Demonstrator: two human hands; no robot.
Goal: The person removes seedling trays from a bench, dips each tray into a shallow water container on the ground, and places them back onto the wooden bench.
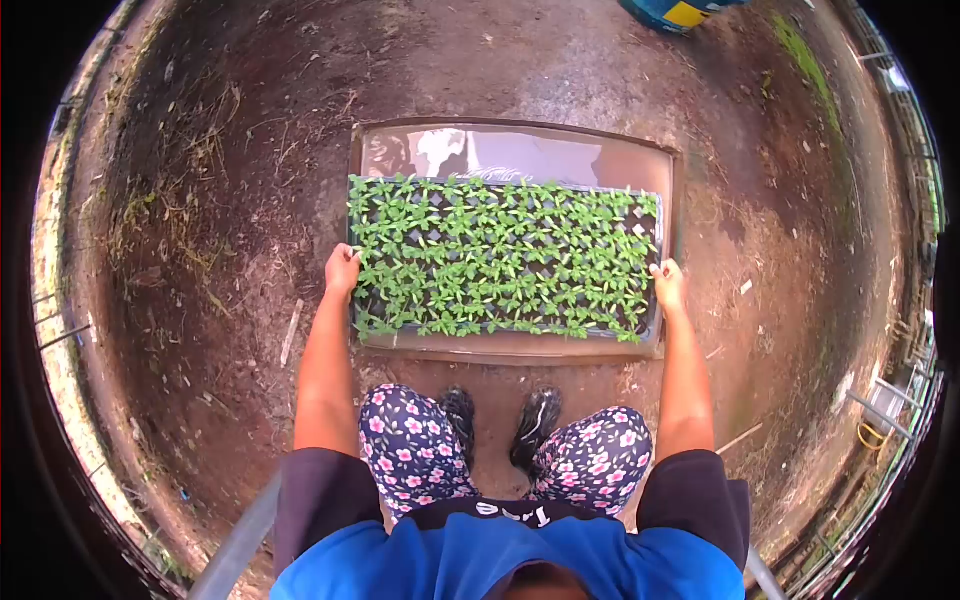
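Note:
A dark seedling tray full of small green plants lies level between my two hands, over a shallow rectangular basin of muddy water. My left hand grips the tray's left edge with its fingers closed. On the opposite side, my right hand is closed on the right edge. Brown water with pale reflections shows beyond the tray's far edge. How deep the underside sits in the water is hidden.
Bare brown soil with dry stems surrounds the basin. A blue drum with a yellow patch stands at the top right. My dark boots are just below the basin. A metal bar shows at lower left.

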